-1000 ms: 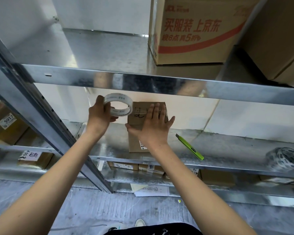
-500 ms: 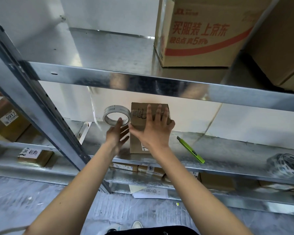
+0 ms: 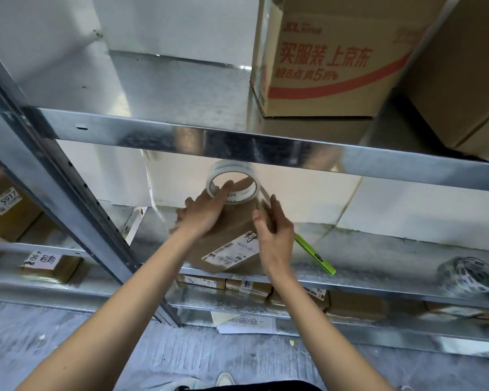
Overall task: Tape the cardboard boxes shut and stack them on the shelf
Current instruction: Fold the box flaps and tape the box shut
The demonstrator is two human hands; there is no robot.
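Note:
A small cardboard box (image 3: pixel 232 235) lies tilted on the middle metal shelf (image 3: pixel 378 263), its white shipping label facing me. My left hand (image 3: pixel 203 214) grips a roll of clear tape (image 3: pixel 239 196) just above the box's top, fingers hooked into the roll's core. A clear strip seems to run from the roll down the box's right side. My right hand (image 3: pixel 274 235) holds the box's right edge, thumb on the front face and fingers along the side.
A green utility knife (image 3: pixel 315 253) lies on the shelf right of the box, with a printed tape roll (image 3: pixel 466 277) further right. The upper shelf beam (image 3: pixel 266 145) hangs just above the roll. A large red-printed carton (image 3: pixel 322 60) stands above. Small boxes (image 3: pixel 247 287) sit below.
The box has tipped from upright to tilted, label now facing me. My left hand carried the tape roll from the box's left to above it. My right hand shifted from the front face to the right edge.

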